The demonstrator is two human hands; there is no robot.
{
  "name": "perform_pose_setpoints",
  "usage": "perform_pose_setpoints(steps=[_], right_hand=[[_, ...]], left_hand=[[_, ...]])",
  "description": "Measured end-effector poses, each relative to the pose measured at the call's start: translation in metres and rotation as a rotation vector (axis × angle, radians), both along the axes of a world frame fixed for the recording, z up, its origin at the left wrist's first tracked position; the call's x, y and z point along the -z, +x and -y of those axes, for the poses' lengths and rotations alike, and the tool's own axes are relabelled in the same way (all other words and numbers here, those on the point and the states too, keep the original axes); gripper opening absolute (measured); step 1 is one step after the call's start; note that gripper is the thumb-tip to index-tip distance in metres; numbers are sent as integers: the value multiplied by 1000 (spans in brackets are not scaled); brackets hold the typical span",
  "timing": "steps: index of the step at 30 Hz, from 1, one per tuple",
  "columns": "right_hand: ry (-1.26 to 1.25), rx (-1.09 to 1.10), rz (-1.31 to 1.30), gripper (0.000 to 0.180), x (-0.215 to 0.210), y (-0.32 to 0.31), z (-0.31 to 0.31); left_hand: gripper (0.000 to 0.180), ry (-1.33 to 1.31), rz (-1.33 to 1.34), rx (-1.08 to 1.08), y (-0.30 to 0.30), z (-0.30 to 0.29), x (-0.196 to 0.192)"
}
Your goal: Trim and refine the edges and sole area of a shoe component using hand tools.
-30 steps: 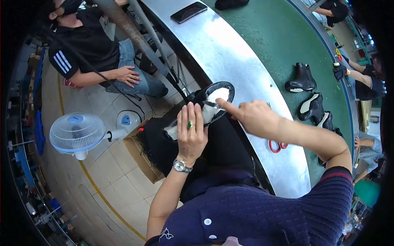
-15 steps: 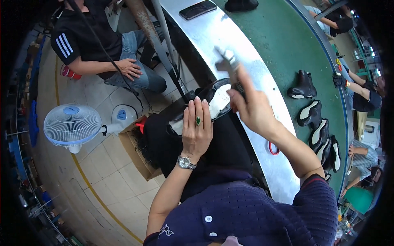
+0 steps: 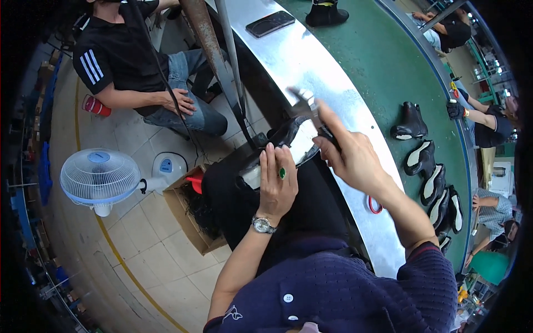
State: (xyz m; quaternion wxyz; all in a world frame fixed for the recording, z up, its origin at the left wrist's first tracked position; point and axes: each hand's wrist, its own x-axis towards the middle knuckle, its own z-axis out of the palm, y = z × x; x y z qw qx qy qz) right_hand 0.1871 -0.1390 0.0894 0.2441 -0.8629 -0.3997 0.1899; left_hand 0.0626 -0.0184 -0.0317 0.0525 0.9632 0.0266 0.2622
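Observation:
A black boot lies bottom up across my lap, its white underside facing me. My left hand rests flat on that underside, fingers stretched out and pressing lightly together; a green-stoned ring and a wristwatch show on it. In my right hand is a hammer, its dark handle wrapped by my fingers. The metal head is raised above the far end of the boot, slightly blurred and apart from it. Part of the boot is hidden under my left hand.
A shiny metal ledge runs beside a green conveyor belt. Several black boots lie on the belt. A phone and a red ring are on the ledge. Left are a fan, a cardboard box and a seated person.
The hammer head and my right hand have shifted slightly downward and right. My left hand has slid a little right on the boot. The whole view has moved slightly.

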Motion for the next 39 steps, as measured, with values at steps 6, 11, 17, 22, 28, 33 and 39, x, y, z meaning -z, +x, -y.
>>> perform_pose_setpoints(steps=[6, 11, 17, 22, 28, 33, 39], right_hand=[[-290, -137, 114, 67, -2, -7, -3], [-195, 40, 165, 65, 14, -31, -11], [-218, -55, 208, 65, -15, -28, -19], [-154, 43, 199, 69, 21, -55, -17], [65, 74, 196, 68, 9, -68, -32], [-232, -150, 105, 68, 10, -53, -33], [-120, -31, 71, 64, 22, -62, -34]], left_hand=[[34, 10, 14, -5, 3, -1, 0], [35, -81, 76, 8, 2, -1, -1], [66, -88, -304, -181, -20, -21, -50], [52, -36, -225, -159, -25, -11, -33], [63, -155, -30, -112, -38, -25, -13], [87, -719, 34, -175, -43, -42, -26], [103, -943, 10, -81, -45, -52, -24]])
